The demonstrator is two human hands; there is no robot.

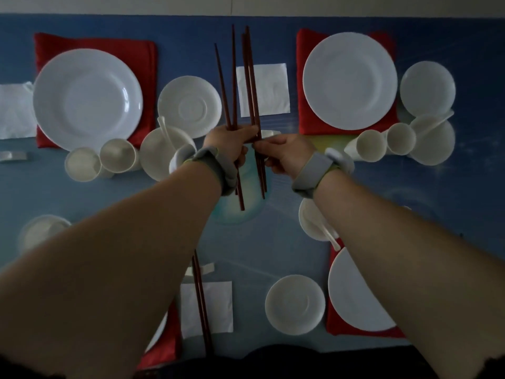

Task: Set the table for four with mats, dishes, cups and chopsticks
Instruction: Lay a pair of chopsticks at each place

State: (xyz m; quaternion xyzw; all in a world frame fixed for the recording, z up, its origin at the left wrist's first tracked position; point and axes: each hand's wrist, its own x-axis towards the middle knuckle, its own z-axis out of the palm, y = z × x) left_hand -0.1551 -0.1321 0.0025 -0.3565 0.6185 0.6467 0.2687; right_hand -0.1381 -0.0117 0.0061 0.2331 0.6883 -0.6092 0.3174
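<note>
A smooth blue table fills the dim view, with a pale wall strip along its far edge. Four red cloth mats lie on it: far left, far right, near right and near middle, the last mostly hidden by an arm. Three large round glossy white plates show plainly, one on each of the far mats and one on the near right mat. Three flat white saucers, four small white cups in two pairs, and several bowls with white spoons sit beside them. Square white paper napkins lie flat near the settings.

The left hand grips a bunch of thin dark reddish chopsticks, held upright over the middle of the table. The right hand pinches two of them at the bunch's right side. Another pair of chopsticks lies on the near napkin.
</note>
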